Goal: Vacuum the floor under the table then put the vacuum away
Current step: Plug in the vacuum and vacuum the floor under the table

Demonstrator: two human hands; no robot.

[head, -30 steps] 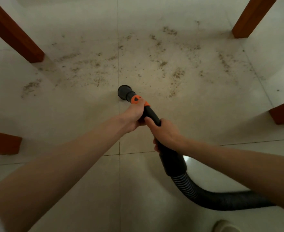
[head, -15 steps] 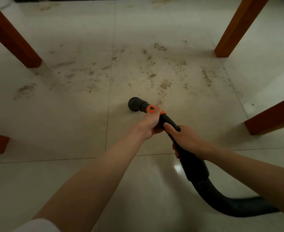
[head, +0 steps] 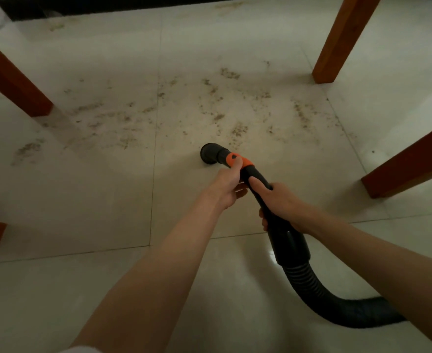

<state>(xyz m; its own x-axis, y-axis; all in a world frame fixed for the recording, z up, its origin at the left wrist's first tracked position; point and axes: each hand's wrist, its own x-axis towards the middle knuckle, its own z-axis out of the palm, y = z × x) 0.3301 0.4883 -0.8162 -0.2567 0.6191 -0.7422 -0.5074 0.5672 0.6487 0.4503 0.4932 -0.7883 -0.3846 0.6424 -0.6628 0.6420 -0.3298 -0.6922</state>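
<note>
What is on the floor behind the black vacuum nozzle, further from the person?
Behind the nozzle, brown crumbs lie scattered over the pale floor tiles, between the wooden table legs. What is under the nozzle mouth is hidden.

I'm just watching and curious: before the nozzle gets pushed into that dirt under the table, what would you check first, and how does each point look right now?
1. Both hands on the wand: ok. The left hand grips by the orange collar, the right hand further back.
2. Nozzle down at the floor: ok, though actual contact cannot be told.
3. Dirt ahead of the nozzle: ok, crumbs lie just beyond it, uncleaned.
4. Path clear of table legs: ok, the nearest leg stands off to the right.
5. Hose free of kinks: ok where it shows.
6. Vacuum switched on: cannot tell.
</note>
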